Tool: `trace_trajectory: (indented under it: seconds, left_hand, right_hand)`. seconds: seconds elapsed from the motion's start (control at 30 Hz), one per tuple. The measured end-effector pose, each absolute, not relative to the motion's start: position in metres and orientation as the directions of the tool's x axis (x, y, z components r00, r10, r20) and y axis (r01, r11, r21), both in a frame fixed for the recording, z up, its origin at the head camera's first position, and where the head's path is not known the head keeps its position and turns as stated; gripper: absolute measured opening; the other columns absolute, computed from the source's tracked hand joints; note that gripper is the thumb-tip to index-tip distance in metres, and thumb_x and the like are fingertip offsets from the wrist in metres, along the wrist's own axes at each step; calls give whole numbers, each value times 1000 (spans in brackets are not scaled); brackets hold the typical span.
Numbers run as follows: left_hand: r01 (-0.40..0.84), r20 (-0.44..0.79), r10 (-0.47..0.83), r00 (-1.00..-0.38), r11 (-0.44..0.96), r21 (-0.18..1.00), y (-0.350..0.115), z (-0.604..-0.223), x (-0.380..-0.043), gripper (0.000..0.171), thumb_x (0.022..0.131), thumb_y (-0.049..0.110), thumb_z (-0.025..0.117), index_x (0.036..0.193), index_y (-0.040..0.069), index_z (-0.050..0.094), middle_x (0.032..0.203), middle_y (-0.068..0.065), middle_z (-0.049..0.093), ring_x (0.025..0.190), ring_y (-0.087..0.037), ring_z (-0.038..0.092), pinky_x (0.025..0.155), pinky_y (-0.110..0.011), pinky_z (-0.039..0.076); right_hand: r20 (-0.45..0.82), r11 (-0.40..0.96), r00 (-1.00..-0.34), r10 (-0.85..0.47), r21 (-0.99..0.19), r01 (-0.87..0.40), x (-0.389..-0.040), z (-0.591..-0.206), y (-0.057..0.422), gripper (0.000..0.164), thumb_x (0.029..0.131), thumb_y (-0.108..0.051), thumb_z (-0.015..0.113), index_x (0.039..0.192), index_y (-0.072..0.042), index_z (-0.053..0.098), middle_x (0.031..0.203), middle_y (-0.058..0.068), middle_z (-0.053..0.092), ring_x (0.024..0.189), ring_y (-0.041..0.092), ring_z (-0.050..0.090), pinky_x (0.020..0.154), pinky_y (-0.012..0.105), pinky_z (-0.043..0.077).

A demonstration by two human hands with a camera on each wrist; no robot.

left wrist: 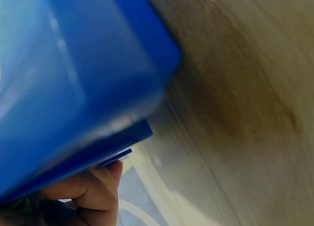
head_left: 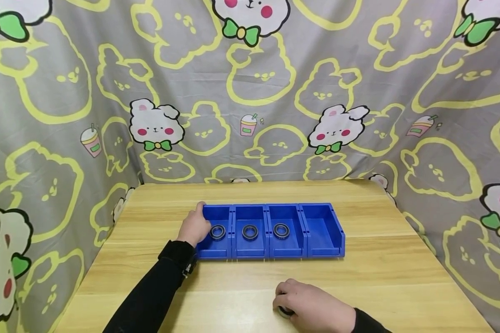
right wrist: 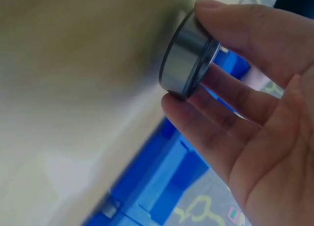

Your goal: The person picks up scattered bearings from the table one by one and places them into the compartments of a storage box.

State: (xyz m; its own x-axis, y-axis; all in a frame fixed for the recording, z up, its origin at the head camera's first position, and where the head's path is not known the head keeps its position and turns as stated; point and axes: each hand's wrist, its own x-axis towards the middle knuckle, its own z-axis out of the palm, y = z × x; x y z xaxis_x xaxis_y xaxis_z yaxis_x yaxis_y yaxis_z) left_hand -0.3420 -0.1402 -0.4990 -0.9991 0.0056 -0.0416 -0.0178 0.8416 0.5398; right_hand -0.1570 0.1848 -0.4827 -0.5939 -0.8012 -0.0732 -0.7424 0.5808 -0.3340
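Four joined blue bins would be one row of several compartments: the blue bin row (head_left: pixel 322 238) stands on the table. My left hand (head_left: pixel 194 226) grips the outer wall at its left end; in the left wrist view, bent fingers (left wrist: pixel 98 194) lie at the blue rim. The three left compartments each hold a ball bearing: left (head_left: pixel 217 238), second (head_left: pixel 250 239) and third (head_left: pixel 281 237). In front of the row, my right hand (head_left: pixel 312 303) pinches another ball bearing (right wrist: pixel 184 62) by its outer ring, between thumb and fingertips, tilted on edge in the right wrist view.
The rightmost compartment (head_left: pixel 316 224) shows its bare blue floor. Under everything lies a wood-grain table (head_left: pixel 383 277). A grey patterned curtain (head_left: pixel 216 69) surrounds its back and sides.
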Motion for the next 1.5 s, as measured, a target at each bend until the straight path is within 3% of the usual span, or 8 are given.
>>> trace_trajectory:
  seconds: [0.17, 0.43, 1.0, 1.5]
  left_hand:
    - [-19, -36, 1, -999, 840, 542, -142, -498, -342, 66, 90, 7, 51, 153, 11, 31, 115, -27, 56, 63, -27, 52, 54, -35, 40]
    - [-29, -48, -3, -999, 843, 537, -141, -497, -342, 67, 90, 8, 51, 153, 12, 29, 115, -26, 56, 63, -28, 53, 54, -35, 40]
    - [-34, -53, -6, -999, 836, 547, -142, -498, -342, 68, 91, 7, 51, 155, 13, 28, 116, -26, 55, 57, -26, 51, 52, -34, 39]
    - [-30, -49, -5, -999, 840, 541, -142, -497, -342, 68, 91, 7, 52, 155, 13, 28, 117, -28, 55, 59, -27, 51, 52, -34, 39]
  right_hand:
    - [-15, 613, -630, -777, -247, -750, -162, -470, 187, 36, 78, -3, 80, 109, -20, 73, 111, -6, 62, 101, 10, 57, 83, 26, 52]
    - [8, 657, -677, -736, -237, -716, -173, -447, 195, 43, 76, -2, 83, 116, -14, 71, 118, 1, 61, 107, 19, 59, 89, 31, 53]
    - [238, 736, -734, -636, -100, -670, -222, -420, 242, 41, 77, -2, 84, 115, -8, 70, 111, 6, 64, 102, 25, 62, 84, 41, 54]
    - [200, 836, -836, -510, -113, -537, -275, -445, 276, 40, 80, 1, 81, 117, 2, 67, 110, 15, 63, 100, 31, 63, 86, 45, 54]
